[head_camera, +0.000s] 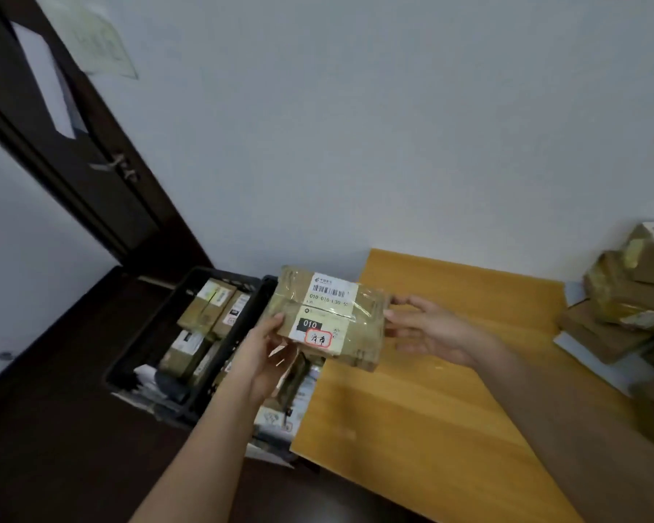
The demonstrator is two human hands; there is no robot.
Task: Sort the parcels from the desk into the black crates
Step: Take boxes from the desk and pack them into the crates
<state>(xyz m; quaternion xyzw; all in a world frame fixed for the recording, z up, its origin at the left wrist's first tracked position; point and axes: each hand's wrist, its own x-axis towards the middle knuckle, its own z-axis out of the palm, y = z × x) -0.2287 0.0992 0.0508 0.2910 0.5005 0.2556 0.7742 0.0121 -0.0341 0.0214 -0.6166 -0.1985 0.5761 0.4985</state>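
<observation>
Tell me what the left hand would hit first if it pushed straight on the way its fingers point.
The left hand already grips the taped parcel, so that comes first. Beyond it, probably only the white wall, though depth is hard to judge.

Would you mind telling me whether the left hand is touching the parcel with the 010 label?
Touching. The head view shows the left hand with its thumb on the label face of the parcel.

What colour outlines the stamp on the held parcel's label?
Red, around the stamp on the parcel; head view.
</observation>
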